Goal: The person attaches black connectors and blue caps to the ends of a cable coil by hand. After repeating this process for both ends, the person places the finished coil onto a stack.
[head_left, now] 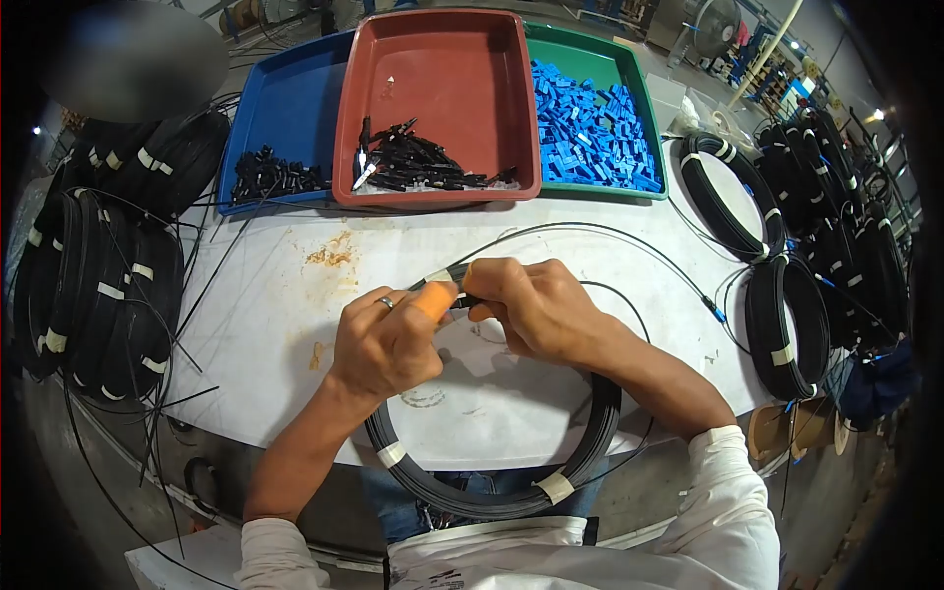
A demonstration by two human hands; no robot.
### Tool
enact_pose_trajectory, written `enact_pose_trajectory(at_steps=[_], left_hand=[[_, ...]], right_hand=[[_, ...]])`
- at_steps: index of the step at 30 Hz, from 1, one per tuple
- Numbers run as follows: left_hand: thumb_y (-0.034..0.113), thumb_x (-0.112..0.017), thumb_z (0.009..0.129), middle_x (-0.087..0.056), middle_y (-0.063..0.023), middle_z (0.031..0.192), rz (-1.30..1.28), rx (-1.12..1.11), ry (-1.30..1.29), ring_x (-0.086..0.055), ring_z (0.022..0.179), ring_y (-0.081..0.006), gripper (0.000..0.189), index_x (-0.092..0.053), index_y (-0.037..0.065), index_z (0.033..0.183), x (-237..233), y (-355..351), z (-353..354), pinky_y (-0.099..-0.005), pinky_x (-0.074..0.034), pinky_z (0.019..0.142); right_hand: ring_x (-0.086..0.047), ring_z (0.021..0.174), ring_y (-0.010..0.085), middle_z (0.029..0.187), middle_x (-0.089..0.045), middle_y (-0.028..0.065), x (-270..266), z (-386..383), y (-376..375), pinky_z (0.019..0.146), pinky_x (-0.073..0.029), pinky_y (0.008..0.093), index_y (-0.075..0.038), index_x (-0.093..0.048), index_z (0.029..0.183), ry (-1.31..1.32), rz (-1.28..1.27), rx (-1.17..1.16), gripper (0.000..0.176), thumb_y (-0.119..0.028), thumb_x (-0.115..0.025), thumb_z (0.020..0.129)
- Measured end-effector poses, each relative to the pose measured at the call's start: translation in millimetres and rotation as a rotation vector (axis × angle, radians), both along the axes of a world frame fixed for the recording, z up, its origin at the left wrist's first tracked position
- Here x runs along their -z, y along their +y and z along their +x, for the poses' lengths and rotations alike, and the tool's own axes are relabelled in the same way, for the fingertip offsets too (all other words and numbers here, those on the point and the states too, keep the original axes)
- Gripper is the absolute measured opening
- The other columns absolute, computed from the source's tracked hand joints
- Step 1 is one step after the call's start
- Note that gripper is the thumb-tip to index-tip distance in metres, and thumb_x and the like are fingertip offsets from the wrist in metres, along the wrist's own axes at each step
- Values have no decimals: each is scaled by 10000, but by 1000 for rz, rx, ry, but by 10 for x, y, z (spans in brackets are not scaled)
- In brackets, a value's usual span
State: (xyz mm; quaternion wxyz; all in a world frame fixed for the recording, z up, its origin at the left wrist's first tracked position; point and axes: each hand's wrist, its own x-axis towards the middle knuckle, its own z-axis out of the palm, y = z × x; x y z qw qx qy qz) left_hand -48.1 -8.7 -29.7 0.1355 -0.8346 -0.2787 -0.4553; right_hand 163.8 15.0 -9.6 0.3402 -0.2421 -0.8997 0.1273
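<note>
My left hand (385,344), a ring and orange finger covering on it, pinches a small black part (462,302). Close against it, my right hand (541,307) has its thumb and fingers closed on the same part; its exact kind is mostly hidden by the fingers. Under both hands lies a coil of black cable (462,501), bound with pale tape (556,488), overhanging the table's near edge. A loose cable end with a blue connector (714,309) rests on the table to the right.
Three trays stand at the back: a blue tray (285,93) with small black pieces, a red tray (442,59) with black parts, and a green tray (649,118) of blue connectors (595,128). More cable coils are stacked left (88,285) and right (787,324).
</note>
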Motion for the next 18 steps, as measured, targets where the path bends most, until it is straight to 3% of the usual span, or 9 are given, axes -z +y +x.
enact_pose_trajectory(at_steps=[3, 6, 8, 10, 18], left_hand=[[-66, -575, 685, -631, -102, 713, 49, 18, 5, -610, 518, -219, 277, -445, 35, 907, 8, -21, -33, -305, -503, 472], [-65, -590, 670, -629, -85, 710, 46, -5, 16, -609, 516, -212, 295, -439, 42, 899, -26, -45, -6, -309, -502, 469], [-66, -594, 669, -630, -77, 712, 63, -16, 1, -608, 514, -206, 285, -447, 44, 888, -16, -41, 18, -307, -501, 466], [-66, -598, 668, -631, -69, 713, 80, -23, -9, -607, 511, -199, 276, -456, 46, 876, -9, -38, 31, -304, -501, 464], [-77, -617, 661, -634, -59, 698, -10, -77, 35, -597, 475, -199, 232, -503, 26, 835, -82, -40, 76, -296, -498, 460]], right_hand=[[-711, 659, 288, 798, -720, 104, 6, -67, -36, 501, -535, 368, -23, -469, 1142, 49, 72, 12, 445, 2, -649, 736], [-699, 635, 289, 783, -715, 98, -36, -80, -86, 493, -527, 370, -25, -466, 1122, 6, 17, 34, 437, 6, -654, 729], [-692, 624, 289, 777, -713, 97, -7, -96, -89, 489, -522, 368, -26, -466, 1114, -8, -49, 57, 434, 8, -656, 726], [-689, 620, 284, 758, -707, 98, 76, -129, -57, 483, -512, 363, -30, -472, 1099, 89, 71, 78, 417, -3, -664, 730], [-653, 558, 229, 635, -629, 60, 51, -162, -162, 463, -491, 344, -40, -536, 1036, 104, 131, 148, 294, -26, -630, 758]])
